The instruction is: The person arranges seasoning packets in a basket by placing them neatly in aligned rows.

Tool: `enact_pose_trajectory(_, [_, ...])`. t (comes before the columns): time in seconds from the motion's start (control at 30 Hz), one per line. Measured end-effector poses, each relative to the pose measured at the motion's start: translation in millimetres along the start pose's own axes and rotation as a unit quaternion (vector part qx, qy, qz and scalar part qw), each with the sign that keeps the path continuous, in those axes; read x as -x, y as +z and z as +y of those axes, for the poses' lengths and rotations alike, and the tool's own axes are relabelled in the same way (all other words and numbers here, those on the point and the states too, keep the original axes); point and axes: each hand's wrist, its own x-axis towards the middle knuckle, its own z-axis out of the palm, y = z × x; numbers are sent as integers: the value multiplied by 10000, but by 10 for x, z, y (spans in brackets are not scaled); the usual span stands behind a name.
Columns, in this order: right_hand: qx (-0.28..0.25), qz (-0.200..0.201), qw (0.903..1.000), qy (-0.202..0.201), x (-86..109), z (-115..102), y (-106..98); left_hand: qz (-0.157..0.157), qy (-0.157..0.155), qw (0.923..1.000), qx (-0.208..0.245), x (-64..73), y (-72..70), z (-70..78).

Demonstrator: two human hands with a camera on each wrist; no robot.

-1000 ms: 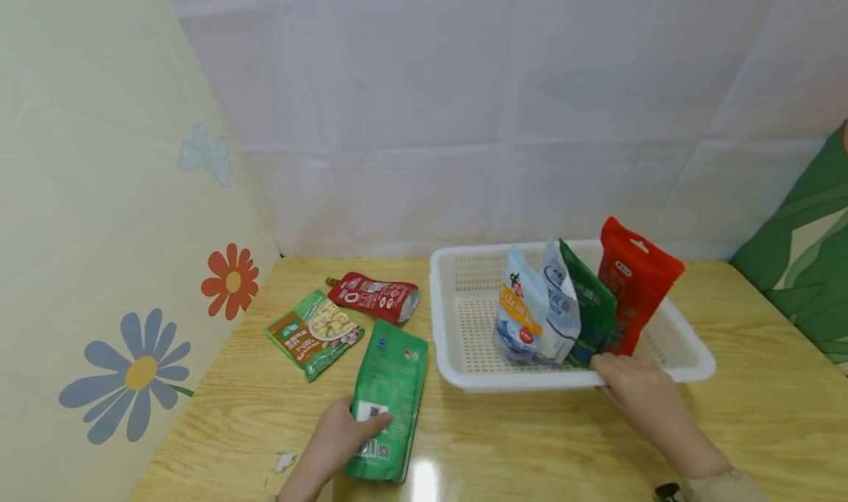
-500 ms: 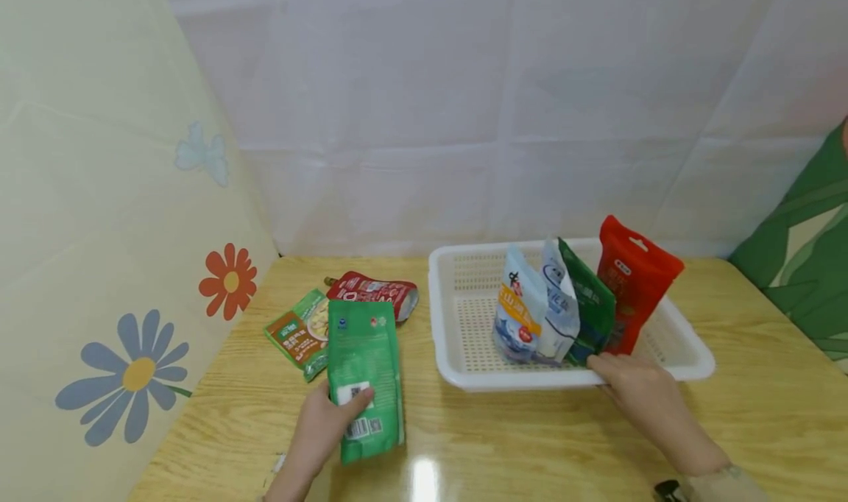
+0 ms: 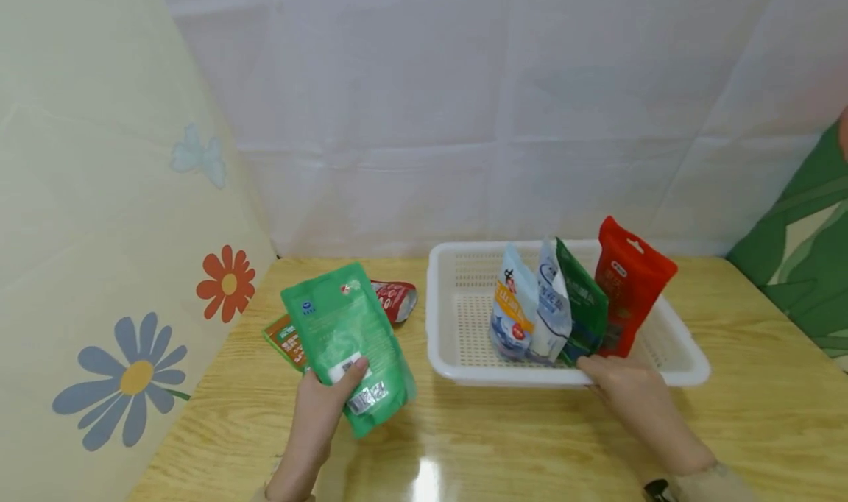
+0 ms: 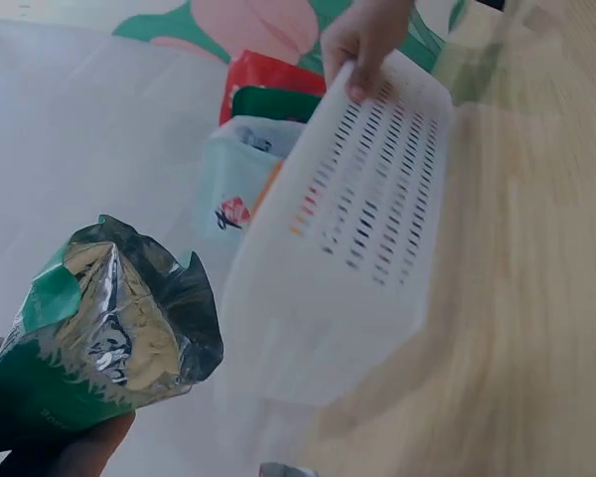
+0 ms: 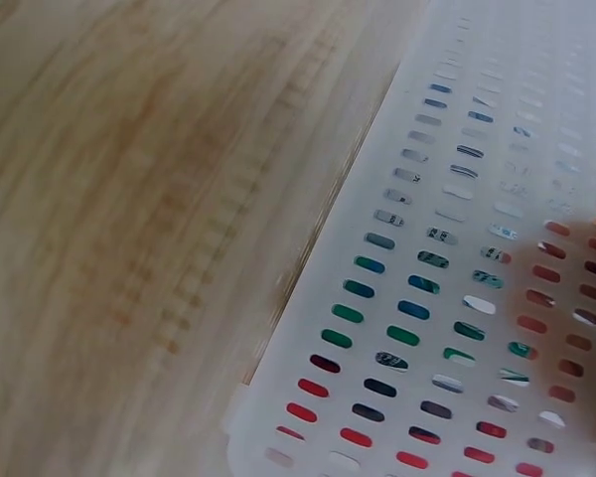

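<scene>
My left hand (image 3: 321, 402) grips a green pouch (image 3: 351, 333) by its lower part, thumb across the printed back. The pouch is raised and leans to the left; its folded base (image 4: 119, 318) shows in the left wrist view. Behind it lie a red spouted pouch (image 3: 395, 299) and a brown-and-green food packet (image 3: 286, 340), both partly hidden. My right hand (image 3: 629, 384) holds the near rim of a white plastic basket (image 3: 464, 375), fingers over the edge. Only a bit of that hand shows in the right wrist view, beside the slotted basket wall (image 5: 377, 298).
Upright in the basket stand a light blue pouch (image 3: 513, 310), a white-and-blue pouch (image 3: 551, 307), a dark green pouch (image 3: 583, 303) and a tall red bag (image 3: 629, 285). The wooden table (image 3: 497, 443) meets a white cloth backdrop (image 3: 397, 119) behind and a flowered panel (image 3: 99, 230) on the left.
The green pouch in my left hand has risen, moved left and tilted, and now covers much of the packets behind. My right hand stays on the basket rim.
</scene>
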Motion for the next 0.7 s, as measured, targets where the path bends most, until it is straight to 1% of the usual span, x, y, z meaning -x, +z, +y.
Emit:
enact_pose_trajectory(0.1, [-11,41,10000,-44,-6,2,-3,-142,44,9992,360,2,50,71])
enact_pose_trajectory(0.17, [-3,70,10000,-49,-6,5,1,-289,92,9971,695,-7,90,118])
enact_pose_trajectory(0.27, [14,169,9998,-54,0,9,19,-546,169,9903,1265,-34,161,190])
enact_pose_trajectory(0.37, [34,207,9998,-50,0,9,34,-698,242,9828,1691,-64,243,259])
enact_pose_trajectory(0.43, [35,201,9998,-54,4,12,42,-716,309,9811,1768,-81,300,298])
enact_pose_trajectory(0.57, [4,253,9997,-45,14,17,49,-587,353,9863,1498,-111,395,333])
enact_pose_trajectory(0.7, [55,424,9990,-114,11,24,62,-443,288,9909,1241,-140,460,324])
